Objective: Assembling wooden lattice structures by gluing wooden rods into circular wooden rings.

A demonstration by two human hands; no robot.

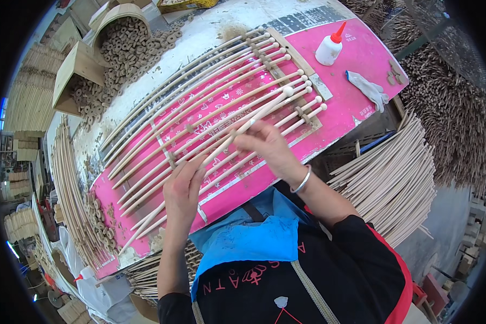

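Note:
A pale wooden stick (267, 112) with a round ball at its upper end slants across the pink tabletop. My left hand (183, 186) is closed round its lower part. My right hand (271, 147) bends its fingers and thumb at the stick's middle, by a small brown wooden ring (233, 135); its exact grip is partly hidden. Beneath both hands lies a row of similar ball-ended sticks (221, 102), side by side. Several carry brown rings, mostly near the ball ends, and a wooden strip (294, 56) runs beside those ends.
Brown rings (125, 46) spill from wooden containers at the far left. A white bottle with a red nozzle (329, 49) and a white glove (368, 90) lie toward the far right. Stick bundles flank the table, one at left (73, 194), one at right (391, 178).

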